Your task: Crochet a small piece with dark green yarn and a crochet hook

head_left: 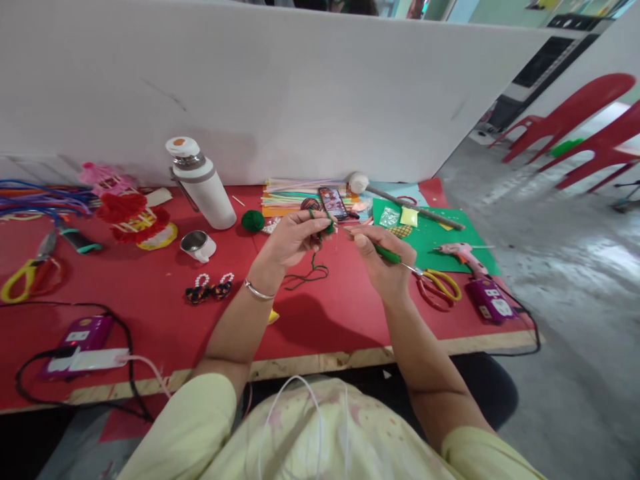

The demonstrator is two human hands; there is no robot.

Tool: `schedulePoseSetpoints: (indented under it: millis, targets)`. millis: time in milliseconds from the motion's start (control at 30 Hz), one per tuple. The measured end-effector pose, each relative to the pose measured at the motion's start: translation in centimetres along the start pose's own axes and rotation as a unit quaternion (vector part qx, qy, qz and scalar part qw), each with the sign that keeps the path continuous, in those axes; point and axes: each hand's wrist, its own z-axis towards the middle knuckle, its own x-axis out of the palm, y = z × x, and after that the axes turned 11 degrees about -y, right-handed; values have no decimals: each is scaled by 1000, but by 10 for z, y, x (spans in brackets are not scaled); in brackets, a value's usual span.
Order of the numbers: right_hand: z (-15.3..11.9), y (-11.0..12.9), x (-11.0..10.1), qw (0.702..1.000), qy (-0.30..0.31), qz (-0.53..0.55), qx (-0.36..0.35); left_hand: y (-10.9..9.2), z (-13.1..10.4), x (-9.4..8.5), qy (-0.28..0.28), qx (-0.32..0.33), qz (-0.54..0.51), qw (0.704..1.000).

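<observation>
Green yarn (327,227) is wound about the fingers of my left hand (296,235), which is closed on it above the middle of the table. A loose tail of green yarn (314,272) hangs below and trails onto the red surface. My right hand (387,257) grips a crochet hook (388,254) by its green handle, the metal tip pointing left toward the yarn. A small gap seems to separate the hook's tip from the yarn. Behind my left hand sits a dark green yarn ball (253,221), and a phone (333,203) leans behind both hands.
A white flask (204,185) and a steel-lined cup (198,247) stand left. Scissors (436,289), a pink glue gun (465,257) and a purple power box (490,300) lie right. Beaded hair ties (209,289) are near my left forearm. Cables cross the front left. A white partition (300,93) rises behind.
</observation>
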Motion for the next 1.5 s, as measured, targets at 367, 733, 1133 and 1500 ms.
schedulePoseSetpoints:
  millis: [367,733,1133,1500]
  targets:
    - [0,1,1,1000,-1,2,-8,-1,-2,2,7,-18,-12,1000]
    - [1,1,2,1000,2,0,-7,-2,-2,3,8,-28,-12,1000]
    - [-5,-5,5,1000,-3,31,-4,0,-1,-1,23,-32,-14,999]
    - [-6,-5,8,1000,-18,18,-6,0,-1,0,20,-32,-18,999]
